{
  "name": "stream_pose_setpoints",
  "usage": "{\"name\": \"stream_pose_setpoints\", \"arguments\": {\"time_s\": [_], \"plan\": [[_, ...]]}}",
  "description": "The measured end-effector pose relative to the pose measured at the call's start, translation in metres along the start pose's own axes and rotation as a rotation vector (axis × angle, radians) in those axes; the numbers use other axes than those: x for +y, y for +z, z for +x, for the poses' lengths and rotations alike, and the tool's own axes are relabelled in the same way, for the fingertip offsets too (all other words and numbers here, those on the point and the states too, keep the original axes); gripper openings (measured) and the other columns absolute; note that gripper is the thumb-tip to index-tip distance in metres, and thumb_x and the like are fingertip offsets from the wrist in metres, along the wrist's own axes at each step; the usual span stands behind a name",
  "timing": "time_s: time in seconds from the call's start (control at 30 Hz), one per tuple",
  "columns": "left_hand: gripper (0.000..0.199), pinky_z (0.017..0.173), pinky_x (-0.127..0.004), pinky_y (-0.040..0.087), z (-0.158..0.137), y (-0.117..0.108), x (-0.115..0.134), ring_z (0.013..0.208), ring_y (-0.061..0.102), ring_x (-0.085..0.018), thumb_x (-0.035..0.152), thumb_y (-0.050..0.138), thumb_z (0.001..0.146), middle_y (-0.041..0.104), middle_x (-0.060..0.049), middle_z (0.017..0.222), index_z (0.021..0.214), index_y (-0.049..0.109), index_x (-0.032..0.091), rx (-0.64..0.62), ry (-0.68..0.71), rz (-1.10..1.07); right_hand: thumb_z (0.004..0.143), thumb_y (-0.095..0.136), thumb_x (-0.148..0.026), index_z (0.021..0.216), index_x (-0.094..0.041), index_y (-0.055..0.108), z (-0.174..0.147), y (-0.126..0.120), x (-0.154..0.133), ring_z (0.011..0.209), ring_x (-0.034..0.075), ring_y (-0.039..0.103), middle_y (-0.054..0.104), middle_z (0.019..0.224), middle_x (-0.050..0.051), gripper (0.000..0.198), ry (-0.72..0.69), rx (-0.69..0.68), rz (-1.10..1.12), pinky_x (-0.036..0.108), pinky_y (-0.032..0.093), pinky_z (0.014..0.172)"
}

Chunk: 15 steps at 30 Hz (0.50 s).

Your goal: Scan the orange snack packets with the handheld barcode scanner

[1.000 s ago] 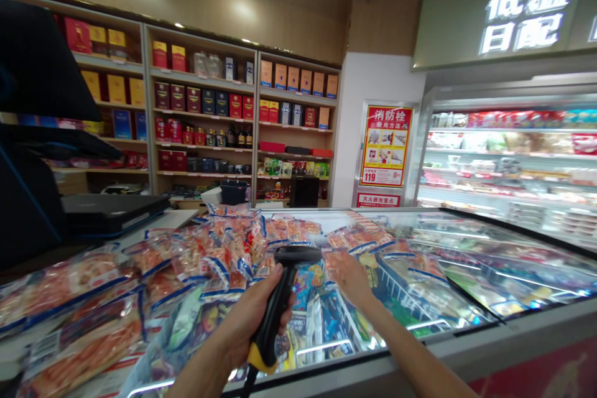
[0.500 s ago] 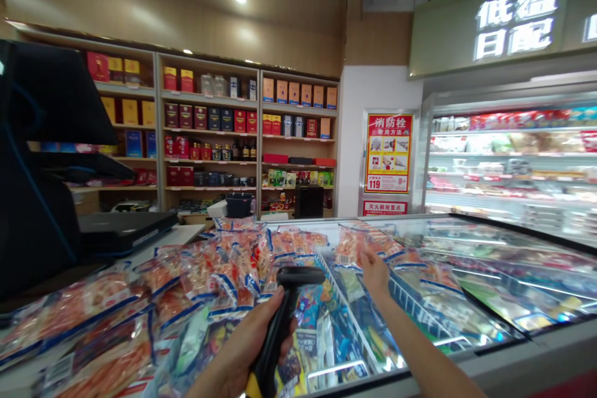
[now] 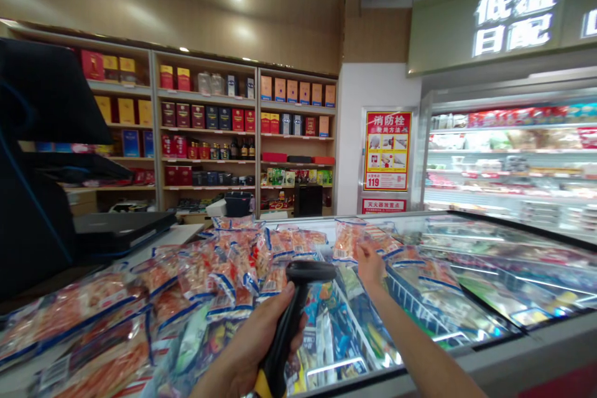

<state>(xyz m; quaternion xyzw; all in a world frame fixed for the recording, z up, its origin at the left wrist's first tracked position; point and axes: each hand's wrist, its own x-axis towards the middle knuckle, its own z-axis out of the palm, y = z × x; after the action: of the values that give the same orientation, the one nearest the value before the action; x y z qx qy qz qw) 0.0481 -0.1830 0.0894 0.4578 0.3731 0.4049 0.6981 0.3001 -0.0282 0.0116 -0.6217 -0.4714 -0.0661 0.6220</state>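
In my left hand (image 3: 275,329) is a black and yellow barcode scanner (image 3: 295,311), held by its handle with the head at the top. My right hand (image 3: 372,266) reaches over the freezer with its fingers pinched at the edge of a clear, blue-edged packet of pinkish-red meat (image 3: 346,239). The fingertips partly overlap the packet. Many similar meat packets (image 3: 196,273) are heaped to the left, across the counter and freezer top. Beneath the scanner, blue and yellow bags (image 3: 321,329) lie inside the freezer.
A chest freezer with glass lids (image 3: 489,273) stretches to the right, with a white wire divider (image 3: 357,317) inside. At the left stand a dark monitor (image 3: 46,93) and a black box-like device (image 3: 124,228). Behind are shelves of boxes (image 3: 209,117) and a lit refrigerated case (image 3: 513,161).
The scanner and my left hand have shifted slightly right. My right hand has moved a little left at the meat packet. The view has turned slightly.
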Motion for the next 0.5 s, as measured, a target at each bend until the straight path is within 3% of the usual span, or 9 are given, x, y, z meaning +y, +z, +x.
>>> {"name": "stream_pose_setpoints", "arguments": {"time_s": [0.23, 0.5], "plan": [[0.039, 0.034, -0.018, 0.033, 0.007, 0.001, -0.001, 0.036, 0.042, -0.006, 0.053, 0.046, 0.067, 0.051, 0.002, 0.054, 0.075, 0.050, 0.015, -0.029, -0.017, -0.019, 0.070, 0.037, -0.041, 0.075, -0.014, 0.061, -0.001, -0.004, 0.002, 0.062, 0.019, 0.054, 0.063, 0.067, 0.008, 0.037, 0.067, -0.023, -0.048, 0.025, 0.035, 0.057], [0.042, 0.035, -0.018, 0.032, 0.011, 0.005, -0.003, 0.036, 0.040, -0.005, 0.055, 0.045, 0.066, 0.050, 0.001, 0.050, 0.063, 0.049, 0.014, 0.010, 0.030, 0.023, 0.070, 0.035, -0.039, 0.074, -0.014, 0.061, 0.001, -0.017, 0.021, 0.063, 0.019, 0.055, 0.064, 0.069, 0.009, 0.036, 0.086, -0.071, -0.090, 0.025, 0.035, 0.058]]}}
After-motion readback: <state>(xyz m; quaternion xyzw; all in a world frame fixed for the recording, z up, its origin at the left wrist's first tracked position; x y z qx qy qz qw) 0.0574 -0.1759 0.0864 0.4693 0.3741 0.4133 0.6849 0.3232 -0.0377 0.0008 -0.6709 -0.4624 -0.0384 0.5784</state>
